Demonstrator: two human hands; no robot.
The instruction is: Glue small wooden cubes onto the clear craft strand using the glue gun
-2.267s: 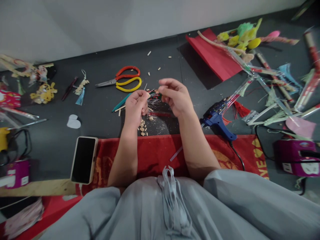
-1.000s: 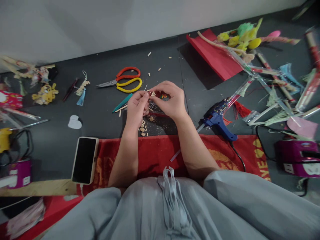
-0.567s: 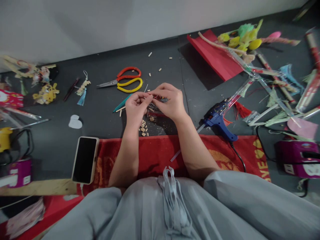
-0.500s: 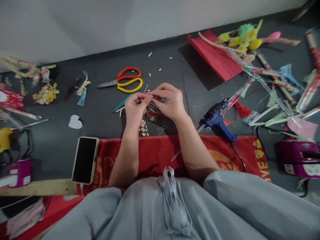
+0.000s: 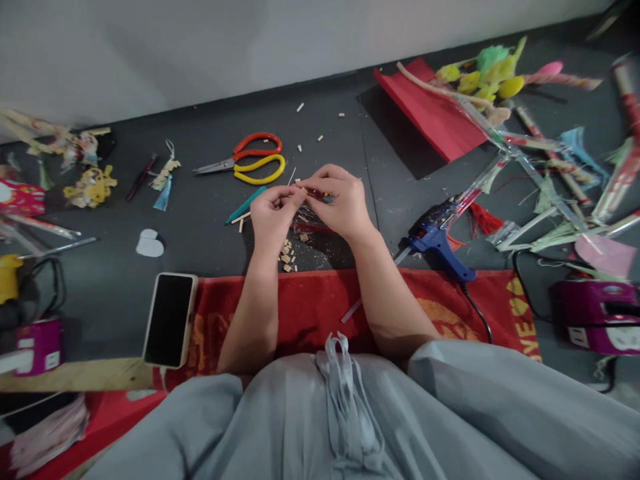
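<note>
Where left fingers and right fingers pinch a tiny piece, its long axis is hidden.

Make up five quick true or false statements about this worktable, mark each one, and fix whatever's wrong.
1. The fingertips of the left hand and right hand are close together. True.
2. Both handles of the scissors are red. False: one is orange-red, the other yellow.
3. A blue glue gun lies to the right of the right hand. True.
4. The phone lies between the two forearms. False: it lies left of the left forearm, by the left end of the red towel.
5. Small pale pieces lie on the dark table near the left wrist. True.
</note>
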